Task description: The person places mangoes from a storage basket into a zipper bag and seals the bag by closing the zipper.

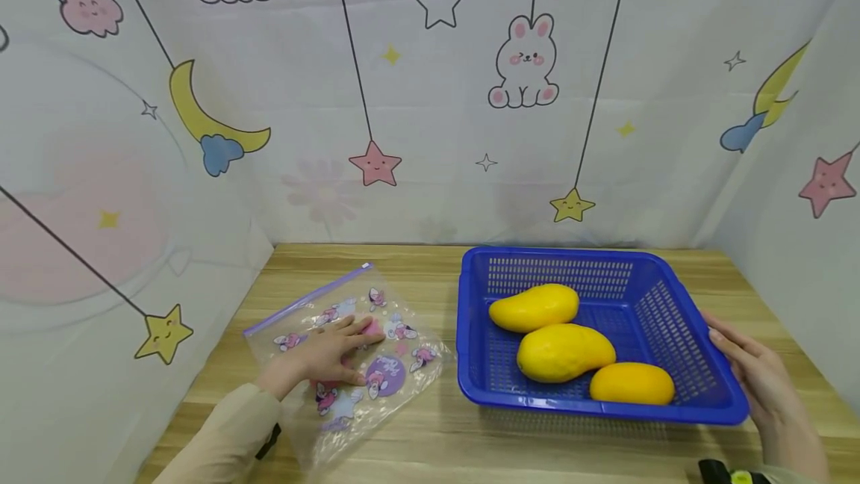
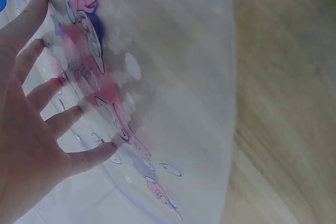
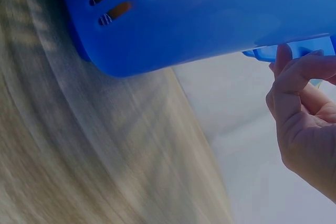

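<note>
A clear zip bag with pink cartoon prints and a purple zipper strip lies flat on the wooden table, left of centre. My left hand rests on it with the fingers spread flat; in the left wrist view the left hand presses the bag. A blue plastic basket stands at the right and holds three yellow mangoes. My right hand lies against the basket's right side. In the right wrist view its fingertips touch the basket rim.
White curtains printed with stars, moons and rabbits close in the table at the back, left and right. Bare wood shows behind the bag, and more lies in front of the basket. A black strap sits at my right wrist.
</note>
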Motion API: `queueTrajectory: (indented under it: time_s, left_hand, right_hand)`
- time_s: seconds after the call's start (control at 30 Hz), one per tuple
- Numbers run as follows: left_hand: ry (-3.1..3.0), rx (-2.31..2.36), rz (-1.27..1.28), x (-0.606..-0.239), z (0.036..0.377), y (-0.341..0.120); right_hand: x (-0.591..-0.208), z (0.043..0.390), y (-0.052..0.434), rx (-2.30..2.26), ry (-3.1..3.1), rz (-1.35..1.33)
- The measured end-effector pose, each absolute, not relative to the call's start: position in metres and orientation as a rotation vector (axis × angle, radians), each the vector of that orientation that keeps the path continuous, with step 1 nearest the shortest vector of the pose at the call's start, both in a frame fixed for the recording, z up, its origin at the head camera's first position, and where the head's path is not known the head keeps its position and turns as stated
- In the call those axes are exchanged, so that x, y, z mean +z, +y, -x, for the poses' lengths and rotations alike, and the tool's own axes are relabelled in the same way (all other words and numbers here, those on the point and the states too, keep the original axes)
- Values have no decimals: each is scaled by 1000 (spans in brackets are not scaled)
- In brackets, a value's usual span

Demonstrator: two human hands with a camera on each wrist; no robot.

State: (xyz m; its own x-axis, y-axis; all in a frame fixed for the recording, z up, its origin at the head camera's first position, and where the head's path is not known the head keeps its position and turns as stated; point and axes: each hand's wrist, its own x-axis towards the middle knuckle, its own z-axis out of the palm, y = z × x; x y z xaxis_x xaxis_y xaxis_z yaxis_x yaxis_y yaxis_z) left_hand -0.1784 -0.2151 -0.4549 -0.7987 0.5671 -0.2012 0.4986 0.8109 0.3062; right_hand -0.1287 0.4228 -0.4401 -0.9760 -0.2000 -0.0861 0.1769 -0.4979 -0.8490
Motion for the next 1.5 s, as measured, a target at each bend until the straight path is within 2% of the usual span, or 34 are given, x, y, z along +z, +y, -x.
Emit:
queueTrajectory:
  time_s: [1.07, 1.5]
  left_hand:
    - [2642, 346, -999, -463, 187, -227]
    - [2643, 378, -866, -455, 186, -217]
  right_hand:
    - [-441, 129, 424, -2553, 1440, 74]
    - [-443, 129, 424, -2556, 1414, 84]
